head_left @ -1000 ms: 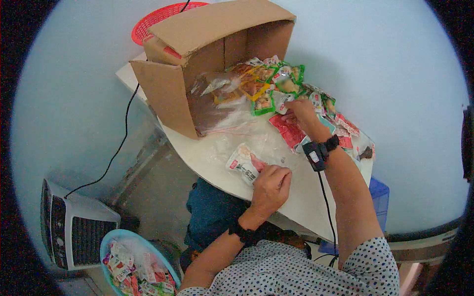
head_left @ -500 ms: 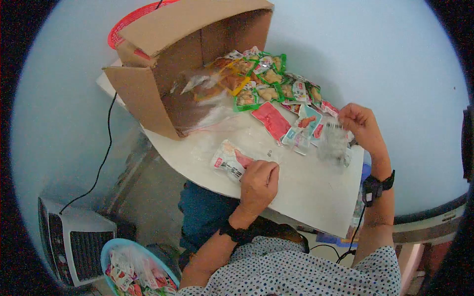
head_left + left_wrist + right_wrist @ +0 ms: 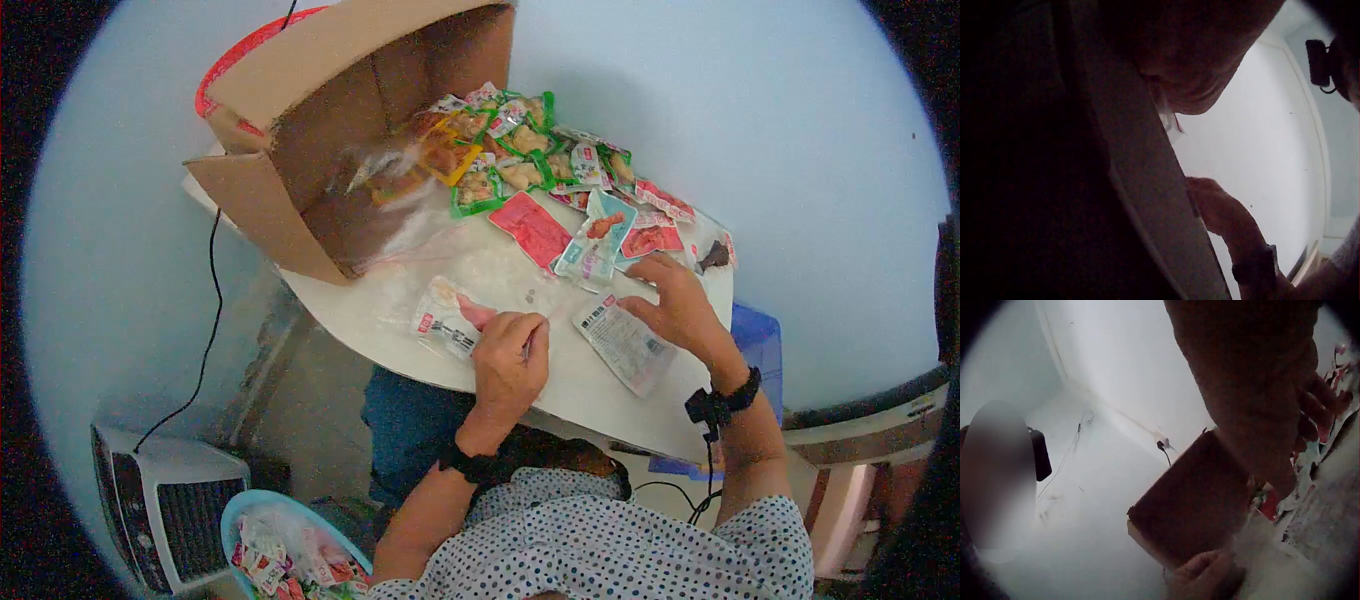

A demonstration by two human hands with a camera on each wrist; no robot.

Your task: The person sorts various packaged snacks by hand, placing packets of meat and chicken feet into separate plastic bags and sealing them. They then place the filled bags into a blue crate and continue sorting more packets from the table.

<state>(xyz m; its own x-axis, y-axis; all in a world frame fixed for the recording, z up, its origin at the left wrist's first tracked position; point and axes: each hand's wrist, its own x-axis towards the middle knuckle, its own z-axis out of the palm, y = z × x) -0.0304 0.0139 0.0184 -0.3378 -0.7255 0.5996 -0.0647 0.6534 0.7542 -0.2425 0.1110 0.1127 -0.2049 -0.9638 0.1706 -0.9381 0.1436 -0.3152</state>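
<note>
In the head view my left hand (image 3: 510, 362), fingers curled, pinches the corner of a white and pink packet (image 3: 446, 318) near the table's front edge. My right hand (image 3: 682, 310) has its fingers spread beside a white printed packet (image 3: 625, 345), which lies on the table with the thumb close to its upper edge; whether they touch I cannot tell. Dark wrist views show parts of the left hand (image 3: 1191, 56) and the right hand (image 3: 1260, 394). Behind them, a teal and white packet (image 3: 598, 240) rests beside a red packet (image 3: 532, 232).
An open cardboard box (image 3: 290, 215) lies on its side at the table's back left, with clear plastic by its mouth. Green-edged packets (image 3: 520, 175) are heaped beside it. A blue basin (image 3: 295, 505) of packets stands at lower left, near a grey appliance (image 3: 175, 510).
My right hand went from the heap to the right with a packet, then came down toward the front; its fingers have spread and that packet lies on the table. My left hand keeps its pinch.
</note>
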